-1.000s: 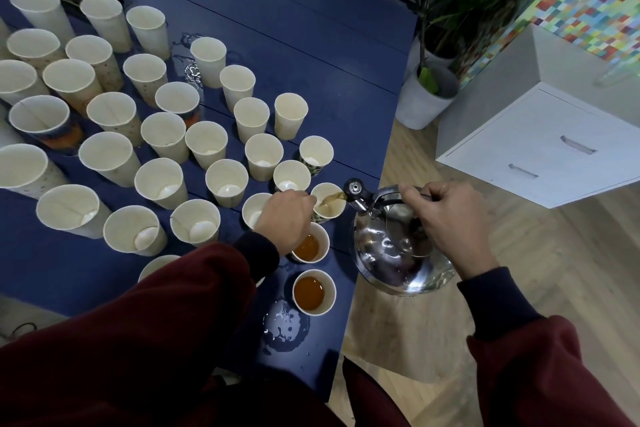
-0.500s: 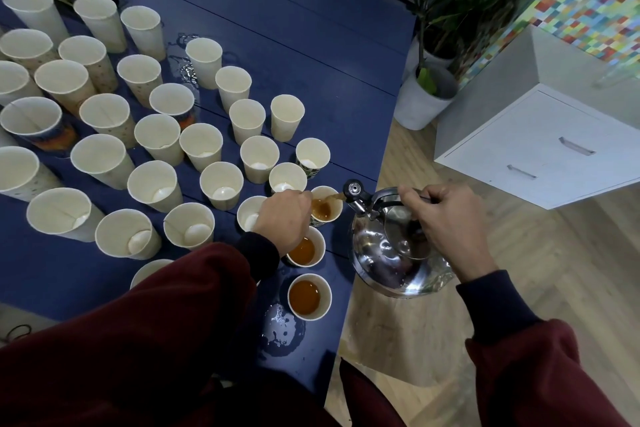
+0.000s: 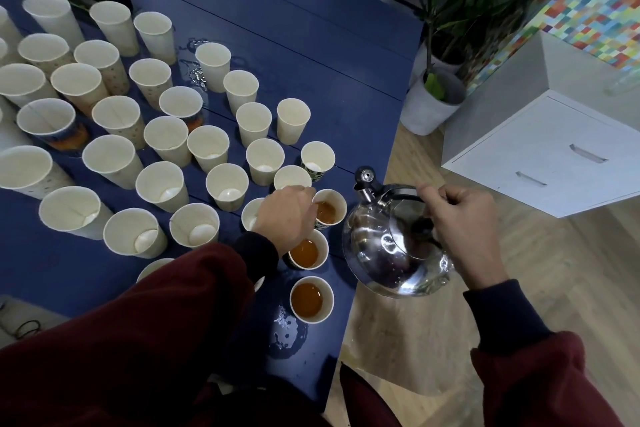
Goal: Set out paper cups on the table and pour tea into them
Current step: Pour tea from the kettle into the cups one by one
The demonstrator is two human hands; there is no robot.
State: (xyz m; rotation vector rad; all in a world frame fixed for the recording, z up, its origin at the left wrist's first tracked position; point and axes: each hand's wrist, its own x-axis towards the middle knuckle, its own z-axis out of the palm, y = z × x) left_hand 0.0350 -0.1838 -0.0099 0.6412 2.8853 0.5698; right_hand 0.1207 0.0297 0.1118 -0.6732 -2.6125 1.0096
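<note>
Tipped back since a second ago, the kettle (image 3: 388,246) no longer sends a stream into the newest filled cup (image 3: 332,208); its spout (image 3: 363,178) now points up and away. My right hand (image 3: 460,218) is wrapped round the dark handle (image 3: 403,191), carrying the kettle in the air just off the right edge of the table (image 3: 277,45), probably so stray drips miss the cups. My left hand (image 3: 285,215) curls against the left side of that cup, steadying light paper that could easily tip.

Two more cups of amber tea stand in a line towards me, the middle cup (image 3: 306,251) just behind my wrist and the nearest cup (image 3: 310,300) beside a glossy puddle (image 3: 285,329), a sign that pouring here is not tidy.

To the left and far across the dark blue planked top crowd the empty cups (image 3: 227,185): cream, tapered and thin-walled, a few with printed sides. By contrast the kettle is rounded, mirror-bright steel, throwing back the room. By my reading, the empty cup next in line (image 3: 292,178) sits just beyond the one I hold.
</note>
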